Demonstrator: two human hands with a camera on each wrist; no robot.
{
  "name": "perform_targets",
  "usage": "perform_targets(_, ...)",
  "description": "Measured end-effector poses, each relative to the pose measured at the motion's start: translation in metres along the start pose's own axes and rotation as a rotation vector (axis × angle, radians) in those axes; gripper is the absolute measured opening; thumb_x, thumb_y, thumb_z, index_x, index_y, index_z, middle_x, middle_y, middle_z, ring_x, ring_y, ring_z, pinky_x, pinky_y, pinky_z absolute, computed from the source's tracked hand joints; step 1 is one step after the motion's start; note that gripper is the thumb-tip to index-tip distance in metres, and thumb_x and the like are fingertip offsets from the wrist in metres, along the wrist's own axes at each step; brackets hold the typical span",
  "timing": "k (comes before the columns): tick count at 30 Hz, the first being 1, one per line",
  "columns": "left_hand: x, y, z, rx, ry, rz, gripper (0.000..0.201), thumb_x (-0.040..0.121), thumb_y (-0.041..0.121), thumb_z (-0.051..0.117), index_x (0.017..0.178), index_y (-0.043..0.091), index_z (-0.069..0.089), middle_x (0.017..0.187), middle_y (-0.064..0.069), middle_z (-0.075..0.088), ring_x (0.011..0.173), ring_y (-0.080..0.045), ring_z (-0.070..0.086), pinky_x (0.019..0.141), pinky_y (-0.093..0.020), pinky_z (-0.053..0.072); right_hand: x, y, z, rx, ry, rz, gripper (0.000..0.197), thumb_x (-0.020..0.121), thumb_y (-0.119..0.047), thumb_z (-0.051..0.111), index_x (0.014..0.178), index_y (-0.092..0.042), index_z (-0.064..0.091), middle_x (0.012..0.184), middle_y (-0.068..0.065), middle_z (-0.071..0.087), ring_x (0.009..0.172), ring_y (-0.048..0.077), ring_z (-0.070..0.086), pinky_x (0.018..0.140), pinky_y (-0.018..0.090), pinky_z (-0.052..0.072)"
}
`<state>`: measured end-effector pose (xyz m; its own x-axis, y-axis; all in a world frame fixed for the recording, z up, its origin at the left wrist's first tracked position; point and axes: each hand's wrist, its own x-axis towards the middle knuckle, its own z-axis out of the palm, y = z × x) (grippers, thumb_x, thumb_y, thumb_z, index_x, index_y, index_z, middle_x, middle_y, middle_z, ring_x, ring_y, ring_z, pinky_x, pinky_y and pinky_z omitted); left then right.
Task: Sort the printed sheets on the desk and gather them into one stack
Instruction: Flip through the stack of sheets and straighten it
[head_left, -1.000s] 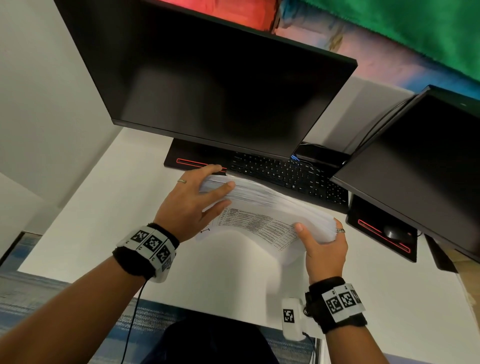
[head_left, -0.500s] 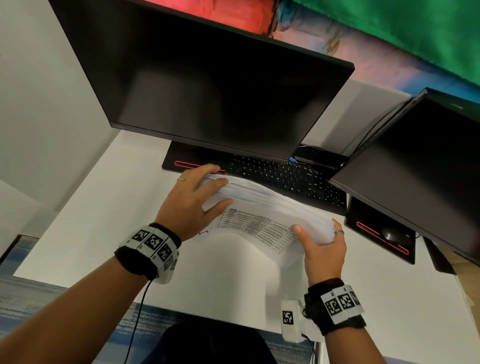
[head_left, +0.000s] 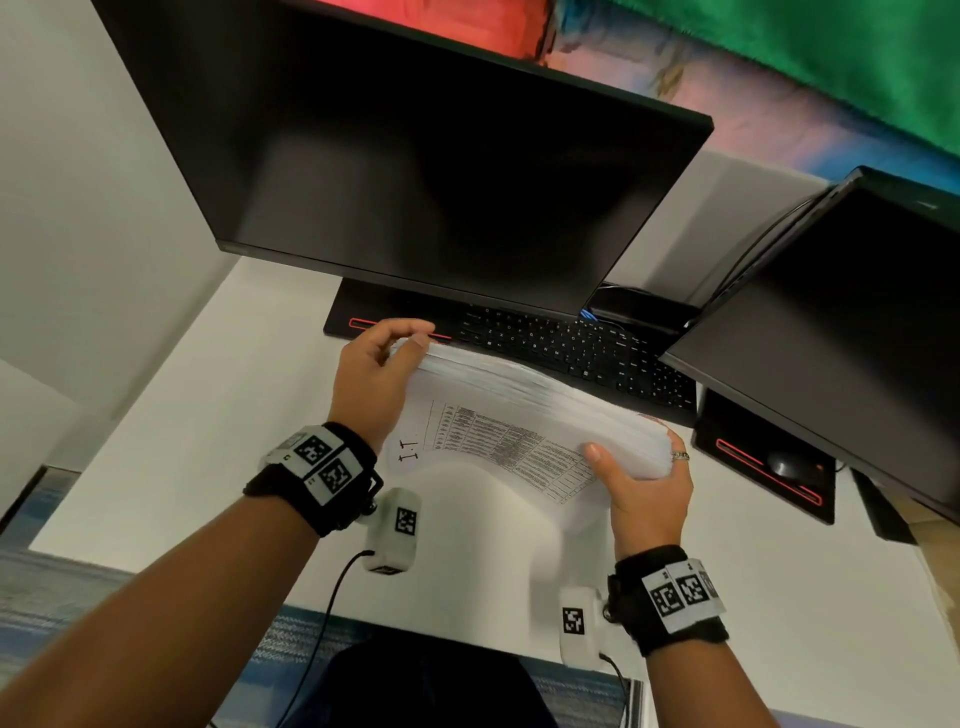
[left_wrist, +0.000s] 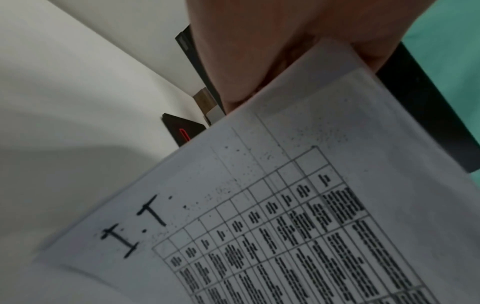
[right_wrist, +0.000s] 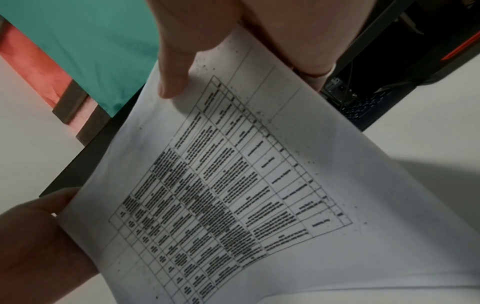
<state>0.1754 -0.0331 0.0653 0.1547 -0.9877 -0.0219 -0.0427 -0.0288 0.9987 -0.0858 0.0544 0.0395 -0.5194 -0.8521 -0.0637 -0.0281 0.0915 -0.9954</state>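
Above the white desk, in front of the keyboard, we see the stack of printed sheets held up on edge between both hands, its lower pages bowing down toward us so that the nearest sheet shows a printed table and a handwritten "I.T" at its left corner. We cannot tell whether that bowed lower edge touches the desk. Our right hand grips the right end of the stack, thumb pressed on the near face and fingers wrapped behind, a ring on one of them. Our left hand sits at the left end, fingers curled round the top corner of the sheets; in the left wrist view the fingers lie against the back of the paper at that corner. From the right wrist view the thumb lies flat on the table side of the page. Both wrists wear black bands with square coded markers, and a small white camera box hangs below each. Behind the keyboard stands a dark monitor on a black base with a red line. To the right a second dark monitor tilts over its own base, where a mouse lies. Beyond the monitors a red and green cloth covers the wall.
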Motion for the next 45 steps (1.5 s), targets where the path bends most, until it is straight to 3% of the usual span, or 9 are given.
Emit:
perform_targets(8,-0.008,-0.016,-0.008,0.032,-0.230,0.038,0.064,0.071,0.061,0.072,0.122,0.033,0.046,0.116,-0.002,0.061,0.100,-0.025,0.067,0.081,-0.047,0.060,0.006,-0.001,0.002,0.030,0.011,0.086,0.056,0.063,-0.014,0.093,0.112,-0.016,0.067,0.105,0.006,0.075,0.096,0.024,0.073,0.090,0.046,0.059)
perform_targets(15,-0.011,-0.025,-0.009,-0.032,-0.247,0.017,0.073,0.061,0.075,0.071,0.117,0.035,0.048,0.109,-0.005,0.065,0.093,-0.020,0.069,0.075,-0.035,0.059,0.007,-0.007,0.001,0.063,-0.019,0.077,0.062,0.067,-0.002,0.087,0.121,-0.019,0.061,0.107,0.002,0.072,0.095,0.017,0.072,0.084,0.035,0.060)
perform_targets(25,-0.014,-0.015,-0.011,0.339,-0.243,0.024,0.018,0.077,0.027,0.080,0.087,0.021,0.066,0.079,0.008,0.070,0.072,-0.003,0.068,0.057,-0.011,0.050,0.015,-0.022,-0.017,-0.099,-0.054,-0.012,0.029,0.067,-0.004,0.088,0.083,-0.015,0.067,0.081,0.000,0.073,0.070,0.012,0.069,0.064,0.028,0.056)
perform_targets(30,-0.003,0.073,-0.009,0.587,-0.345,0.407,0.016,0.083,0.034,0.074,0.095,0.030,0.065,0.082,0.013,0.070,0.073,-0.003,0.067,0.066,-0.022,0.053,0.021,-0.063,-0.012,-0.565,-0.185,-0.232,0.057,0.069,-0.018,0.090,0.115,-0.036,0.062,0.085,-0.012,0.070,0.087,0.006,0.068,0.088,0.030,0.057)
perform_targets(32,-0.007,0.109,-0.006,0.841,-0.360,0.678,0.019,0.085,0.042,0.070,0.087,0.029,0.056,0.067,0.013,0.062,0.060,-0.010,0.058,0.056,-0.027,0.044,0.013,-0.085,0.008,-0.568,-0.316,-0.330,0.079,0.064,-0.021,0.093,0.131,-0.039,0.053,0.089,-0.017,0.069,0.090,-0.005,0.065,0.087,0.013,0.051)
perform_targets(36,-0.015,0.141,0.016,1.046,-0.428,0.941,0.022,0.087,0.050,0.061,0.088,0.030,0.052,0.068,0.009,0.061,0.058,-0.016,0.055,0.054,-0.029,0.047,0.008,-0.097,0.042,-0.393,-0.402,-0.400,0.039,0.073,-0.010,0.087,0.090,-0.037,0.065,0.080,-0.017,0.071,0.071,-0.005,0.066,0.063,0.008,0.048)
perform_targets(39,-0.010,0.125,0.002,0.924,-0.186,1.008,0.039,0.081,0.054,0.069,0.109,0.028,0.063,0.099,0.009,0.069,0.092,-0.020,0.065,0.077,-0.039,0.051,0.011,-0.089,0.033,-0.264,-0.376,-0.298,0.030,0.074,-0.007,0.085,0.093,-0.026,0.070,0.084,-0.010,0.075,0.076,0.001,0.071,0.068,0.016,0.056)
perform_targets(42,-0.009,0.089,-0.024,0.620,0.135,0.776,0.097,0.064,0.056,0.083,0.143,0.019,0.040,0.143,0.005,0.044,0.134,-0.021,0.043,0.111,-0.044,0.035,0.019,-0.081,0.019,-0.136,-0.313,-0.187,0.033,0.074,-0.006,0.084,0.105,-0.010,0.073,0.092,-0.001,0.078,0.086,0.011,0.075,0.072,0.025,0.061)
perform_targets(45,-0.011,0.050,-0.021,0.170,-0.065,0.221,0.131,0.050,0.049,0.092,0.152,0.030,0.013,0.154,0.000,0.033,0.139,-0.019,0.039,0.112,-0.050,0.037,0.024,-0.074,0.014,-0.030,-0.294,-0.140,0.031,0.074,0.001,0.081,0.100,-0.014,0.073,0.097,0.004,0.079,0.090,0.022,0.076,0.077,0.036,0.061)
